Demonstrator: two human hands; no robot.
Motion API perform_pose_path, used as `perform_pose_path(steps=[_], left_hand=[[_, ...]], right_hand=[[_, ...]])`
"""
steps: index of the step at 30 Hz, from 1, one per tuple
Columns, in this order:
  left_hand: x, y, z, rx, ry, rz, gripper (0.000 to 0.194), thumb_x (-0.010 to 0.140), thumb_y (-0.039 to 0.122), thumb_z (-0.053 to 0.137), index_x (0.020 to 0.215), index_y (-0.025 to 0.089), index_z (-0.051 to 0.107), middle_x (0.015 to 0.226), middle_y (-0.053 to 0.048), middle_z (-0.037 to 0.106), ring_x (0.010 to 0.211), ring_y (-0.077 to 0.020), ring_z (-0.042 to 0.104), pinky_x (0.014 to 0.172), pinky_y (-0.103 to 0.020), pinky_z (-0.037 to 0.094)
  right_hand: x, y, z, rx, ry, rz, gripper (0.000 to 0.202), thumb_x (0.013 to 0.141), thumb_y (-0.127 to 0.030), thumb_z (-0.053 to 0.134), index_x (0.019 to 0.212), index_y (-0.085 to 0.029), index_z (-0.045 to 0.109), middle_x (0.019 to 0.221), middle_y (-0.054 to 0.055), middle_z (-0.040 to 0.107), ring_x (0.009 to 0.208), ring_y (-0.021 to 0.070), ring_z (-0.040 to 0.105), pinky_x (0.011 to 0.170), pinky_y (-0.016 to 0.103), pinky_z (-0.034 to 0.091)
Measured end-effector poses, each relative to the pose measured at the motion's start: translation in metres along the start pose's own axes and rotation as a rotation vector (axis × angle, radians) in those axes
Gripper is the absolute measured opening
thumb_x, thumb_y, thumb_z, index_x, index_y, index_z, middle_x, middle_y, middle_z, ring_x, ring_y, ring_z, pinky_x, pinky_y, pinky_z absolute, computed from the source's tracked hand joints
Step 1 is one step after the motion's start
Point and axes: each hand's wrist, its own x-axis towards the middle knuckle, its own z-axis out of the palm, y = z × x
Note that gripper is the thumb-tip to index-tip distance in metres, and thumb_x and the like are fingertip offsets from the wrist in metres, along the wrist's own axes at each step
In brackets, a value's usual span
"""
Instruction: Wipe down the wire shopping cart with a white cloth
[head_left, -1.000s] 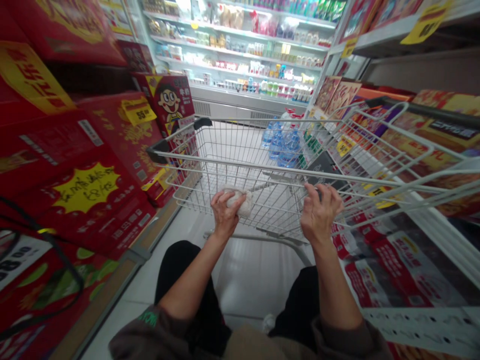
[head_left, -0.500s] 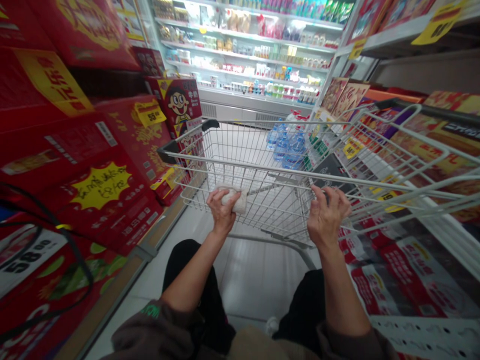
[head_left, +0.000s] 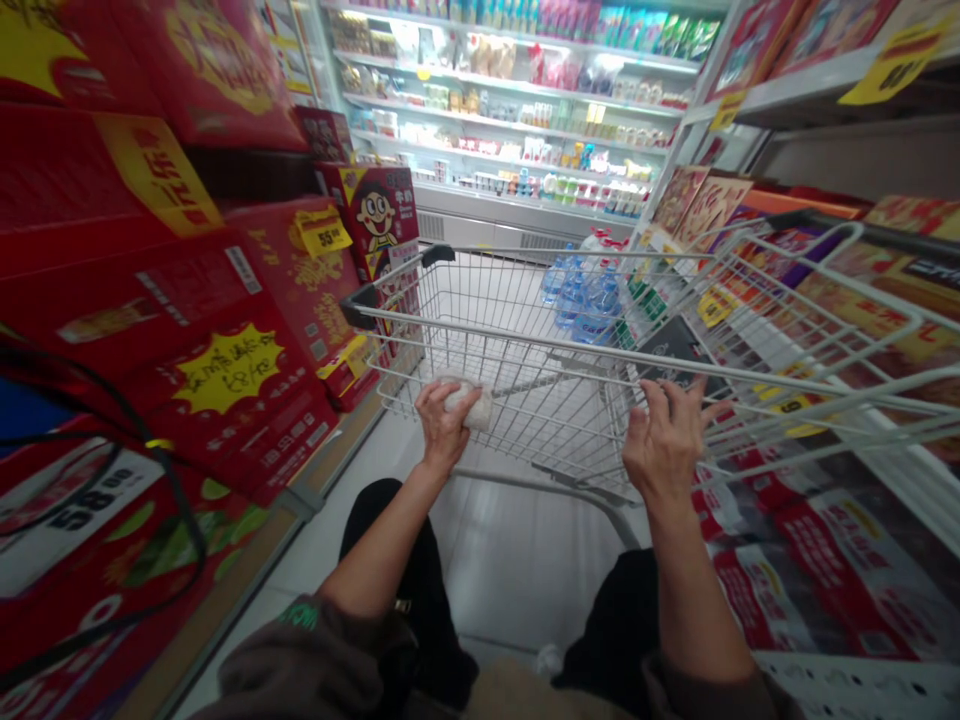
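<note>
A wire shopping cart point(head_left: 495, 335) stands side-on in front of me, with a black handle on the right and black corner caps on the left. My left hand point(head_left: 446, 425) is closed around a whitish cloth point(head_left: 477, 408), pressed against the wires of the cart's near side. Over the cart's near side, farther right, is my right hand point(head_left: 666, 435). Its fingers are spread and bent with nothing between them, and the fingertips are close to the wires; I cannot tell whether they touch.
Red gift boxes point(head_left: 187, 330) with yellow price tags are stacked on the left. Shelves with boxed goods point(head_left: 892, 310) line the right. Large water bottles point(head_left: 592, 300) stand on the floor beyond the cart. A lit chiller point(head_left: 510, 110) closes off the aisle's far end.
The fingers of my right hand have spread wider and the hand has shifted slightly right. My left hand still grips the cloth at nearly the same part of the cart. The view has turned slightly.
</note>
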Motion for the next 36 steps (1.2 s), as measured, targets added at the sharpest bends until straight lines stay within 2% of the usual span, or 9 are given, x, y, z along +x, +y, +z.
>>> perform_pose_path(steps=[5,8,11,17,21,25,29,33,36], left_hand=[[0.019,-0.006,-0.017,-0.008,0.116,-0.012,0.049,0.077,0.005,0.056,0.113,0.03,0.077,0.128,-0.009,0.053,0.132,-0.0318,0.037,0.118,-0.054,0.032],[0.042,-0.012,-0.021,0.006,0.2,-0.024,0.047,0.079,0.007,0.056,0.115,0.03,0.076,0.131,-0.009,0.051,0.134,-0.0321,0.035,0.119,-0.054,0.031],[0.041,-0.023,-0.016,0.014,0.183,-0.027,0.05,0.076,0.003,0.057,0.113,0.03,0.077,0.127,-0.009,0.053,0.131,-0.031,0.038,0.119,-0.053,0.031],[0.01,-0.042,-0.02,0.011,0.03,-0.044,0.058,0.07,0.0,0.057,0.115,0.031,0.078,0.125,-0.01,0.057,0.13,-0.0327,0.042,0.115,-0.052,0.035],[0.03,-0.039,-0.033,0.024,0.113,-0.044,0.059,0.071,0.003,0.057,0.119,0.033,0.077,0.129,-0.009,0.056,0.13,-0.0322,0.041,0.117,-0.053,0.033],[0.055,-0.036,-0.033,0.014,0.143,-0.004,0.052,0.078,0.008,0.058,0.118,0.033,0.077,0.13,-0.009,0.055,0.132,-0.0315,0.04,0.118,-0.052,0.033],[0.039,-0.043,-0.024,0.033,0.054,-0.044,0.052,0.076,0.004,0.058,0.114,0.032,0.079,0.127,-0.01,0.057,0.131,-0.0322,0.041,0.115,-0.052,0.034],[0.017,-0.055,-0.029,0.067,-0.05,-0.061,0.051,0.076,0.004,0.058,0.113,0.033,0.079,0.124,-0.01,0.06,0.128,-0.0328,0.043,0.111,-0.053,0.037],[0.028,-0.059,-0.04,0.052,0.005,-0.031,0.052,0.078,0.006,0.059,0.116,0.035,0.078,0.128,-0.009,0.059,0.13,-0.0331,0.042,0.113,-0.054,0.035]], right_hand=[[-0.01,0.002,0.007,-0.047,0.064,-0.024,0.045,0.1,-0.035,0.049,0.142,-0.021,0.057,0.142,0.018,0.052,0.15,0.0434,0.036,0.114,0.074,0.032],[-0.015,-0.019,0.005,-0.106,0.178,0.002,0.048,0.095,-0.032,0.058,0.143,-0.023,0.057,0.147,0.02,0.048,0.141,0.0401,0.044,0.112,0.068,0.035],[-0.008,-0.05,0.0,-0.081,0.224,-0.093,0.046,0.093,-0.028,0.063,0.138,-0.022,0.059,0.139,0.017,0.058,0.131,0.033,0.053,0.114,0.059,0.037],[0.023,-0.104,0.009,0.156,-0.025,-0.383,0.031,0.098,-0.024,0.055,0.126,-0.018,0.065,0.122,0.011,0.073,0.119,0.0216,0.064,0.117,0.042,0.036],[0.036,-0.126,0.031,0.107,-0.158,-0.365,0.04,0.102,-0.033,0.05,0.137,-0.017,0.062,0.138,0.012,0.067,0.138,0.0274,0.052,0.123,0.047,0.029],[0.041,-0.139,0.048,0.087,-0.288,-0.375,0.046,0.105,-0.039,0.045,0.146,-0.023,0.056,0.141,0.011,0.064,0.131,0.0268,0.053,0.125,0.05,0.025],[0.042,-0.142,0.059,0.11,-0.28,-0.321,0.051,0.104,-0.041,0.045,0.152,-0.022,0.05,0.125,0.009,0.068,0.117,0.0237,0.055,0.123,0.046,0.025],[0.04,-0.14,0.069,0.129,-0.222,-0.291,0.044,0.104,-0.04,0.046,0.14,-0.018,0.06,0.114,0.008,0.07,0.11,0.0222,0.056,0.12,0.043,0.024],[0.037,-0.14,0.075,0.128,-0.193,-0.284,0.041,0.104,-0.04,0.046,0.134,-0.019,0.063,0.112,0.008,0.068,0.11,0.0223,0.056,0.121,0.044,0.022]])
